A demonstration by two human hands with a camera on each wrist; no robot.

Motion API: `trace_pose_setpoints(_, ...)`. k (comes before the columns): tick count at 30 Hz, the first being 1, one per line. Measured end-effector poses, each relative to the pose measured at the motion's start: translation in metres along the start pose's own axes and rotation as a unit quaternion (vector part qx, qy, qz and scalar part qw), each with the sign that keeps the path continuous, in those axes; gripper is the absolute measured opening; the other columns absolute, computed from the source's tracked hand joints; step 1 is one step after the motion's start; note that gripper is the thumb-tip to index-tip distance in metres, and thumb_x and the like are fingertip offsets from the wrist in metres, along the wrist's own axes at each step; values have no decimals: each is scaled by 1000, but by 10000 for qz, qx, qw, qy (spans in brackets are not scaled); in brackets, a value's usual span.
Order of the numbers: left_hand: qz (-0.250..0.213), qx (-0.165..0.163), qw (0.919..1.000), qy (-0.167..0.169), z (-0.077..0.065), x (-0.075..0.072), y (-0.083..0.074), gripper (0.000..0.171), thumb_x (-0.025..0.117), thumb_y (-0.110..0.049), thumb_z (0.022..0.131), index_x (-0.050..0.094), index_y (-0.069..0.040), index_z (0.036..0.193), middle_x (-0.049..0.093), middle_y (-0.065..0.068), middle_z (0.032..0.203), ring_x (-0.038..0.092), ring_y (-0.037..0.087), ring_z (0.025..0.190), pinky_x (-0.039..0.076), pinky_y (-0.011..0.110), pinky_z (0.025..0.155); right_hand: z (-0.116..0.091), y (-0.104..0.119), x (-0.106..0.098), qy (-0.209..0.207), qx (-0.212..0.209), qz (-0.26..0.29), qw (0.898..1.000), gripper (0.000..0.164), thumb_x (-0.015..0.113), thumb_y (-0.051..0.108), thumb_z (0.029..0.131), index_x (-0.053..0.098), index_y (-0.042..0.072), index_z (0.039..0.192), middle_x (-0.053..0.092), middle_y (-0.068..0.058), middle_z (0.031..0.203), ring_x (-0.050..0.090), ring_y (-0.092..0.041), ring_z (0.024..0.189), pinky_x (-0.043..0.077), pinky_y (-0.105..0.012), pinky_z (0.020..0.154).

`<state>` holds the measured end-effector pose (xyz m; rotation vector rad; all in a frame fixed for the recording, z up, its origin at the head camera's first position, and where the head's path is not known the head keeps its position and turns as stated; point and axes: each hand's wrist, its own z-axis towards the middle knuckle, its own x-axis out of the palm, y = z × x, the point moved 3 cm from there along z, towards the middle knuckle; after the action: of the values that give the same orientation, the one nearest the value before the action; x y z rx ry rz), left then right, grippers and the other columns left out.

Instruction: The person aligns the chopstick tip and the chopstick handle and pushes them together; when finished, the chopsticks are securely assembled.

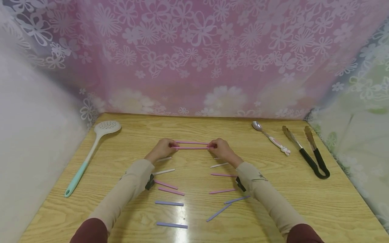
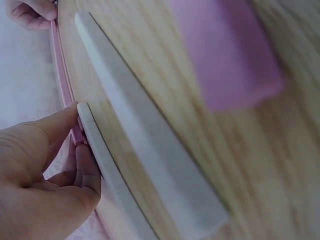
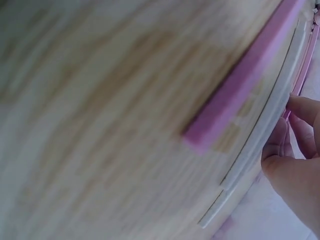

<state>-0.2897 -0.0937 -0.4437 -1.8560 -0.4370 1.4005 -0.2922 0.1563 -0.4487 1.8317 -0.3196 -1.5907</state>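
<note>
Near the back middle of the table, my left hand [image 1: 164,148] pinches the left end of a slim pink stick [image 1: 192,147] between thumb and fingers. Its right end is pinched by my right hand [image 1: 221,148], so the stick stretches level between them. Just behind it runs a second pink stick [image 1: 192,142], parallel. In the left wrist view, the thumb and fingertips grip the pink stick [image 2: 61,75] beside white sticks [image 2: 145,125]. The right wrist view has the fingertips at a pink stick's end, with a white stick [image 3: 272,110] and another pink stick [image 3: 240,80] closer to the camera.
Shorter white, pink and purple sticks [image 1: 169,203] lie in two columns below my forearms; two purple ones [image 1: 219,212] slant at right. A slotted skimmer [image 1: 91,152] lies far left. A spoon [image 1: 270,137] and black-handled tongs [image 1: 313,162] lie right. Flowered cloth [image 1: 194,67] hangs behind.
</note>
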Motion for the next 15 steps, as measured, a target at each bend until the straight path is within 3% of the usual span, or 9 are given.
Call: trace_pose_setpoints(15, 13, 57, 9998, -209, 3, 0, 0, 20, 61, -8, 91, 66, 4, 105, 63, 13, 91, 48, 18, 78, 40, 25, 67, 3, -1, 2, -148, 62, -4, 9999, 10, 64, 10, 89, 69, 1, 91, 57, -9, 86, 50, -19, 80, 44, -29, 70)
